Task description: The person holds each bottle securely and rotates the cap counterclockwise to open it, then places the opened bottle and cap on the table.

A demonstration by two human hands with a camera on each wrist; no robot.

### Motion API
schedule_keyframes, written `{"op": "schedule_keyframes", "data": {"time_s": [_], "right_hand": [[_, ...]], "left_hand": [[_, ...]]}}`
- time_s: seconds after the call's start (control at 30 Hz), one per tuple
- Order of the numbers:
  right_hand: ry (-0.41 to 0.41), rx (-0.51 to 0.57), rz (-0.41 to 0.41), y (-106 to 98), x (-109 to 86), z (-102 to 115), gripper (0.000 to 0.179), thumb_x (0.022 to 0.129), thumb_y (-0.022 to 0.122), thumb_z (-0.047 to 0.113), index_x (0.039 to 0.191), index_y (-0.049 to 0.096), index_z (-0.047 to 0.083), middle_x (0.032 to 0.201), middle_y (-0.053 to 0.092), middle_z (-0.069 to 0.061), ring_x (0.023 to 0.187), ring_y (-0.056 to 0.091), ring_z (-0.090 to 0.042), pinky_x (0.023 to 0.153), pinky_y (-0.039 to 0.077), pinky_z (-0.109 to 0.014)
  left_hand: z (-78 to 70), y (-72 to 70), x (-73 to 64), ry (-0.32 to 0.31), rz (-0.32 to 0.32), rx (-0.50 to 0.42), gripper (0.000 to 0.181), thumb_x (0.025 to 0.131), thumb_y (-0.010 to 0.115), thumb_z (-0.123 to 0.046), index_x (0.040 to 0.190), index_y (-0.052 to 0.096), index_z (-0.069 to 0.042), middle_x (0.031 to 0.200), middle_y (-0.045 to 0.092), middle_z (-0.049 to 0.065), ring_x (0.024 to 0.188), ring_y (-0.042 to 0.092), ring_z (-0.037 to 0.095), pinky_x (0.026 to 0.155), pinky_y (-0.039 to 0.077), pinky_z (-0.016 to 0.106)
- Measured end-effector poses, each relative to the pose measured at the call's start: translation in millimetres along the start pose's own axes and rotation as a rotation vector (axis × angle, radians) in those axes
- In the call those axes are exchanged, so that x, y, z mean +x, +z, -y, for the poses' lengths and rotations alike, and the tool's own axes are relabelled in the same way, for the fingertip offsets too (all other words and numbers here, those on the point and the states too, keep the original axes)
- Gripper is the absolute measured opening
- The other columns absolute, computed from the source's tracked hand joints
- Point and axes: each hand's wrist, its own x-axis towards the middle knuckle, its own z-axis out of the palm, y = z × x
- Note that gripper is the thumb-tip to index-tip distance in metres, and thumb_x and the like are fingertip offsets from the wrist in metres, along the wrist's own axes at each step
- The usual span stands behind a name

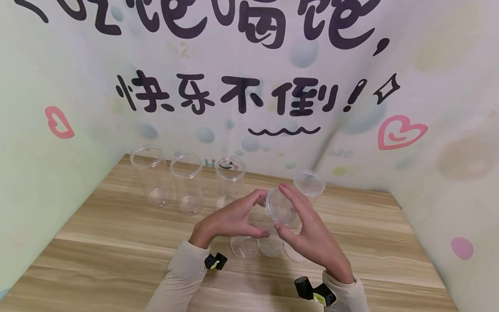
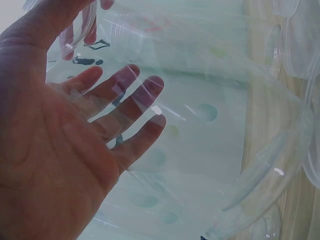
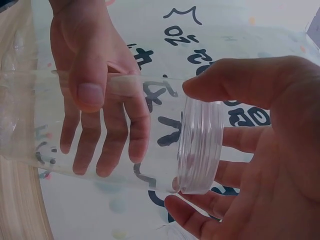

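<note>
Between the two hands a clear plastic jar is held off the table, tilted, its capped end toward the right hand. My left hand holds the jar round its clear wall; in the right wrist view the thumb crosses the near side and the fingers show through from behind. My right hand grips the ribbed clear lid at the jar's end, thumb on one side and fingers round the other. The lid sits over the jar's mouth.
Three open clear jars stand in a row at the back left of the wooden table. A jar with a lid stands at the back right. Loose clear lids lie below the hands. Printed fabric walls enclose the table.
</note>
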Motion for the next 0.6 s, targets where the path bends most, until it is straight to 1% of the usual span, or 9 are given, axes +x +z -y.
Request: {"op": "schedule_keyframes", "data": {"time_s": [0.13,0.27,0.33,0.43,0.5,0.53,0.6], "right_hand": [[0.007,0.006,-0.002,0.6,0.2,0.5,0.084,0.083,0.077,0.01,0.154,0.033,0.018,0.157,0.035,-0.009,0.144,0.032,-0.03,0.108,0.037,-0.058],[0.042,0.001,-0.027,1.6,1.1,-0.1,0.085,0.084,0.078,0.015,0.155,0.03,0.015,0.157,0.035,-0.009,0.141,0.037,-0.03,0.103,0.042,-0.055],[0.057,-0.009,-0.062,2.2,1.9,-1.3,0.085,0.086,0.077,0.016,0.155,0.028,0.013,0.155,0.037,-0.01,0.137,0.041,-0.031,0.098,0.045,-0.053],[0.07,-0.029,-0.138,3.0,3.0,-2.9,0.081,0.089,0.075,0.021,0.154,0.028,0.009,0.147,0.044,-0.013,0.128,0.048,-0.032,0.09,0.048,-0.049],[0.076,-0.054,-0.183,3.2,3.2,-4.1,0.078,0.091,0.073,0.027,0.153,0.031,0.007,0.14,0.048,-0.015,0.121,0.051,-0.03,0.085,0.049,-0.047],[0.081,-0.065,-0.197,3.3,3.3,-4.3,0.076,0.092,0.071,0.031,0.152,0.032,0.006,0.137,0.05,-0.015,0.117,0.052,-0.029,0.083,0.049,-0.046],[0.096,-0.089,-0.209,3.3,3.2,-4.3,0.072,0.094,0.067,0.038,0.15,0.035,0.007,0.132,0.051,-0.014,0.111,0.053,-0.026,0.079,0.047,-0.043]], "left_hand": [[-0.2,-0.3,-0.3,0.001,-0.003,-0.003,0.078,0.078,0.084,-0.03,0.142,0.039,-0.024,0.131,0.056,-0.009,0.124,0.052,0.008,0.108,0.042,0.04],[-0.5,-0.4,-0.6,-0.002,-0.005,-0.009,0.078,0.079,0.084,-0.031,0.142,0.039,-0.024,0.13,0.056,-0.01,0.123,0.053,0.008,0.108,0.042,0.042],[-0.5,-0.2,-0.7,-0.004,-0.004,-0.015,0.078,0.079,0.084,-0.031,0.142,0.039,-0.024,0.13,0.056,-0.009,0.124,0.053,0.009,0.108,0.042,0.044],[-0.6,0.0,-0.7,-0.004,-0.002,-0.024,0.079,0.079,0.084,-0.032,0.143,0.038,-0.022,0.132,0.057,-0.005,0.125,0.052,0.01,0.109,0.041,0.046],[-0.5,0.1,-0.7,-0.005,0.001,-0.031,0.08,0.079,0.084,-0.031,0.143,0.038,-0.02,0.133,0.057,-0.003,0.125,0.052,0.011,0.109,0.041,0.045],[-0.4,0.2,-0.8,-0.005,0.002,-0.034,0.08,0.079,0.084,-0.031,0.143,0.038,-0.019,0.134,0.056,-0.002,0.125,0.052,0.011,0.109,0.041,0.045],[-0.2,0.2,-1.0,-0.008,0.004,-0.038,0.08,0.079,0.085,-0.03,0.143,0.038,-0.02,0.134,0.056,-0.004,0.125,0.052,0.01,0.109,0.041,0.043]]}}
